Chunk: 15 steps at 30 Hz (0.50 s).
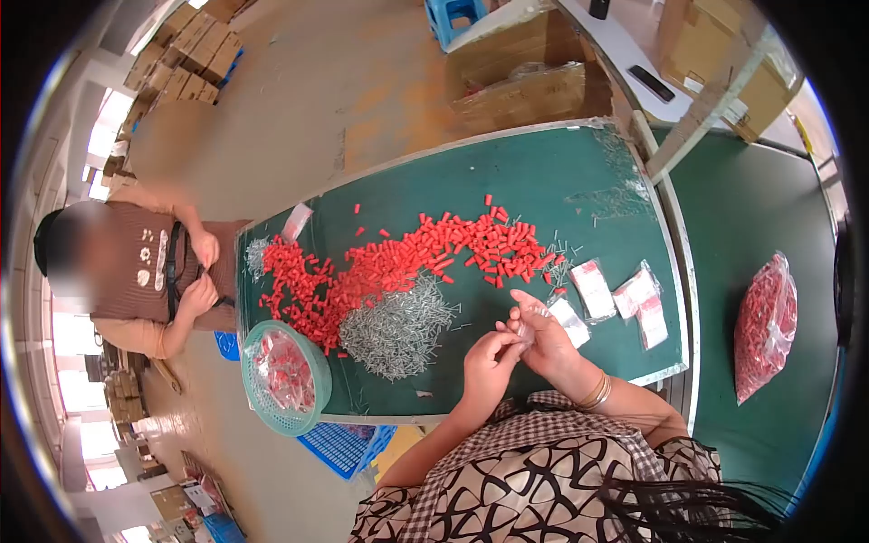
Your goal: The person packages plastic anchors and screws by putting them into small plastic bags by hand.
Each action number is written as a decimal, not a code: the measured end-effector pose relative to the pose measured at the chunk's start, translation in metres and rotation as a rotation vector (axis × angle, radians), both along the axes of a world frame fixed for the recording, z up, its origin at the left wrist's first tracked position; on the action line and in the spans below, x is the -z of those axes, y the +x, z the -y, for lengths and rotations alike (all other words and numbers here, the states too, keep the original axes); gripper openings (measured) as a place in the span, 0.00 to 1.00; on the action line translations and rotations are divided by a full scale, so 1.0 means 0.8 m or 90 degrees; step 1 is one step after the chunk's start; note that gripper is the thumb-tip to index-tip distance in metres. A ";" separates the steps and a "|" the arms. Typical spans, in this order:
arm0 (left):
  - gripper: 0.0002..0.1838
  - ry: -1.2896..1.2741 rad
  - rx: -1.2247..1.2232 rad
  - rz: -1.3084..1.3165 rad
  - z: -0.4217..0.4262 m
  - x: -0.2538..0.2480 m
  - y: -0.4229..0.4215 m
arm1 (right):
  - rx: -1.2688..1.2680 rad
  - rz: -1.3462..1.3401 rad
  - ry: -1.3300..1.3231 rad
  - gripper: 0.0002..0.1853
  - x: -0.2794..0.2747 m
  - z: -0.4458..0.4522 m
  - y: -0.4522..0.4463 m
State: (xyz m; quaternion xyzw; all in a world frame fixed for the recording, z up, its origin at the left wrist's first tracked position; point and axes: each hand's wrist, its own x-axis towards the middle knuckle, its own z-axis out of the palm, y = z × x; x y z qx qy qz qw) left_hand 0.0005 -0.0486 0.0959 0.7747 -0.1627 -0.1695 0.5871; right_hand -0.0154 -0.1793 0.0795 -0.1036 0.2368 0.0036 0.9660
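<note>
My left hand point(490, 366) is closed in a pinch, its fingertips meeting the palm side of my right hand point(549, 344). My right hand has its forefinger stretched out and other fingers curled in. Between the two hands is something small, pale and shiny, too unclear to name. Just beyond them lie small clear bags with white and pink paper point(593, 290), one partly behind my right hand. Left of my hands is a heap of grey metal screws or nails point(398, 326). Red plastic wall plugs point(380, 262) spread in a long pile behind it.
A green plastic basket point(310, 418) holding filled bags sits at the table's left corner. Across the left end, a co-worker point(136, 262) holds both hands together. A big bag of red pieces point(766, 330) lies on the right-hand table. Cardboard boxes point(516, 90) stand beyond the far edge.
</note>
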 end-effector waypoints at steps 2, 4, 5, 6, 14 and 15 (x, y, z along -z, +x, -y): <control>0.04 -0.021 -0.007 -0.044 -0.001 -0.006 0.000 | 0.011 -0.021 0.009 0.14 0.000 0.005 0.001; 0.02 -0.066 -0.018 -0.128 -0.004 -0.005 0.002 | 0.025 -0.025 0.024 0.14 0.003 0.010 0.002; 0.02 -0.080 -0.027 -0.148 -0.007 -0.003 0.003 | 0.032 -0.026 0.031 0.14 0.004 0.013 0.005; 0.03 -0.094 -0.036 -0.168 -0.011 -0.001 0.005 | 0.054 -0.128 0.017 0.12 -0.017 0.015 0.016; 0.04 -0.266 -0.121 -0.280 -0.029 -0.011 0.032 | -0.047 -0.023 -0.219 0.09 -0.001 0.063 0.000; 0.03 -0.292 -0.134 -0.323 -0.030 -0.012 0.034 | -0.100 -0.035 -0.331 0.11 -0.004 0.058 -0.004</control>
